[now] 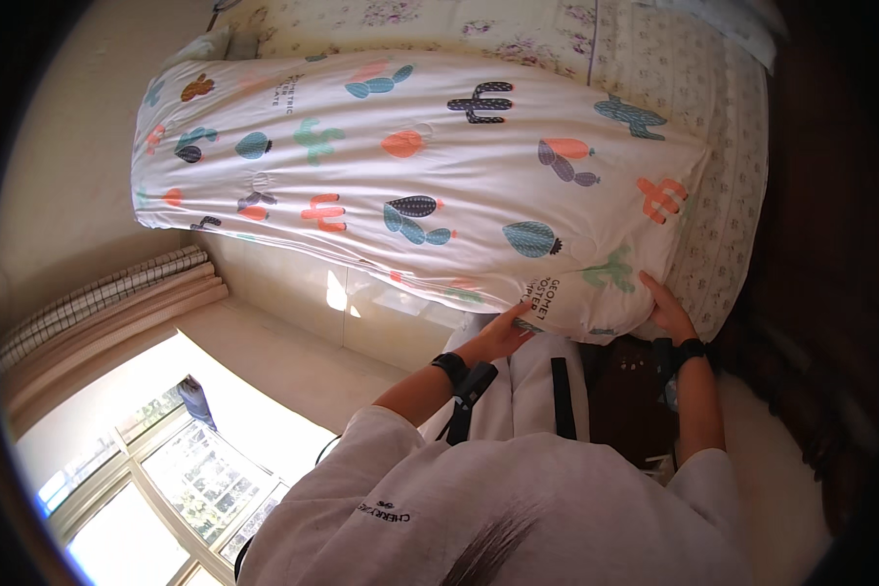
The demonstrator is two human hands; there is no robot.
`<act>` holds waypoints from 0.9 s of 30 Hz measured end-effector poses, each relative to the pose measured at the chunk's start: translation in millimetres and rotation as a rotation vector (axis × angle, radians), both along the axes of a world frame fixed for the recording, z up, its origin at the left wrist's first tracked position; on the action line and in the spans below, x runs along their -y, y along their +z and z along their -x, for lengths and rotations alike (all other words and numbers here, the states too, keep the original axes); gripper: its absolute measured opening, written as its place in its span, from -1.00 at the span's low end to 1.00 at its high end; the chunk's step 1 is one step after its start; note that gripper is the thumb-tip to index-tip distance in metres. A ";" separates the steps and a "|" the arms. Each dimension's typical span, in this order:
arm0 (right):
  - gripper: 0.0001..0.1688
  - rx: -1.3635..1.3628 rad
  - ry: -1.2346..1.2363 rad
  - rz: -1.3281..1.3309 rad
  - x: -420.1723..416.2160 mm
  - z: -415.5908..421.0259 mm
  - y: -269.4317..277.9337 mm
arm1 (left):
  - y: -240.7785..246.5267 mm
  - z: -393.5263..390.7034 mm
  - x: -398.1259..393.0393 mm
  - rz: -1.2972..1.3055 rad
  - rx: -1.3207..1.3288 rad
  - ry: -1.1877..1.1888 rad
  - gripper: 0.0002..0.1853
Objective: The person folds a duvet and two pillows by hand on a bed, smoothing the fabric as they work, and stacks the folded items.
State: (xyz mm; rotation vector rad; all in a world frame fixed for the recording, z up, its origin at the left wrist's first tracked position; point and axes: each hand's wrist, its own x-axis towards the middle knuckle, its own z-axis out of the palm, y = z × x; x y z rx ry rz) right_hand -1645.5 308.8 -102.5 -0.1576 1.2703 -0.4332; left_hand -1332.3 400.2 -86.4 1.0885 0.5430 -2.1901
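A white quilt (439, 172) printed with colourful cacti is spread lengthwise over the bed in front of me. Its near edge hangs over the bed's side in loose folds. My left hand (504, 335) holds that edge beside some printed lettering, and part of its grip is hidden by the cloth. Around the rounded near right corner of the quilt, my right hand (670, 311) grips the fabric, with a fingertip showing on top. Each wrist wears a black band.
Beneath the quilt, a floral bed sheet (729, 190) shows at the right and far side. Dark brown furniture (619, 395) stands close by my right leg. Gathered curtains (117, 293) hang at the left, near a bright window (205, 469). Pale floor tiles (293, 282) lie beside the bed.
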 end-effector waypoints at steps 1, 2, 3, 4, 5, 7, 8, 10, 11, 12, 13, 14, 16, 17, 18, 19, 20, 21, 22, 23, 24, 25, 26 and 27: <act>-0.32 0.023 -0.003 0.000 0.5 -2.0 3.1 | 2.3 2.6 -3.3 0.010 0.007 -0.029 -0.69; -0.33 0.028 0.008 -0.008 6.9 -5.6 3.5 | 4.2 -1.0 -5.0 0.001 -0.029 -0.035 -0.71; -0.35 0.019 0.019 -0.024 7.8 -5.2 10.1 | 1.7 -0.4 -10.2 -0.009 -0.041 -0.035 -0.72; -0.36 0.009 0.028 -0.042 8.0 -5.6 16.5 | -2.0 -0.6 -15.2 -0.018 -0.053 -0.036 -0.74; -0.37 -0.041 0.104 0.053 7.6 -6.4 23.1 | -6.0 -1.4 -20.1 -0.028 -0.065 -0.038 -0.75; -0.39 -0.105 0.196 0.178 13.0 -10.6 46.5 | -19.4 2.3 -32.9 0.011 -0.093 -0.036 -0.78; -0.40 -0.110 0.207 0.197 11.0 -13.8 53.6 | -23.5 1.4 -44.3 0.023 -0.111 -0.045 -0.78; -0.41 -0.040 0.084 0.098 10.2 -8.3 54.5 | -38.4 8.3 -60.3 0.149 -0.088 -0.118 -0.81; -0.41 -0.059 0.098 0.076 12.4 -1.8 48.8 | -48.0 12.1 -64.1 0.211 -0.057 -0.138 -0.79; -0.42 -0.084 0.098 0.048 10.7 8.8 37.7 | -55.4 14.6 -66.4 0.269 -0.030 -0.169 -0.77; -0.43 -0.102 0.105 0.019 9.7 12.0 32.1 | -48.4 12.3 -66.6 0.325 0.004 -0.192 -0.76; -0.53 -0.101 0.106 0.019 9.7 15.9 27.4 | -42.6 10.2 -63.3 0.228 0.048 -0.209 -0.72; -0.52 -0.080 0.192 0.120 9.1 10.0 26.2 | -23.2 3.7 -51.6 0.015 0.106 -0.171 -0.69; -0.51 -0.066 0.234 0.172 9.2 6.2 25.7 | -20.1 2.2 -48.7 -0.097 0.113 -0.127 -0.69; -0.50 0.004 0.111 0.034 9.2 1.8 18.9 | -24.7 -1.7 -51.8 -0.026 0.103 -0.115 -0.65; -0.48 0.026 0.076 0.043 9.3 1.3 15.4 | -28.7 -2.4 -54.0 0.020 0.096 -0.095 -0.66; -0.46 0.048 0.040 0.051 9.5 1.5 12.1 | -32.5 -2.1 -55.4 0.064 0.089 -0.075 -0.66; -0.44 0.070 0.001 0.051 8.0 2.4 5.6 | -30.2 -2.4 -54.7 0.102 0.082 -0.058 -0.67; -0.44 0.084 0.007 0.029 7.4 3.9 -0.8 | -27.7 -0.5 -53.0 0.051 0.118 -0.048 -0.67; -0.44 0.096 0.011 0.007 7.2 6.3 -6.9 | -25.1 3.2 -50.1 -0.002 0.153 -0.041 -0.68; -0.44 0.105 0.014 -0.017 5.9 6.2 -6.8 | -23.3 6.3 -50.1 -0.057 0.184 -0.036 -0.69; -0.45 0.094 0.025 -0.034 5.4 6.8 -6.8 | -26.0 8.3 -52.5 -0.070 0.185 -0.021 -0.69; -0.47 0.082 0.034 -0.051 5.3 7.7 -7.0 | -27.0 9.6 -54.8 -0.084 0.186 -0.009 -0.69; -0.48 0.075 0.043 -0.060 9.1 3.0 -3.8 | -30.6 9.5 -54.2 -0.089 0.192 0.003 -0.69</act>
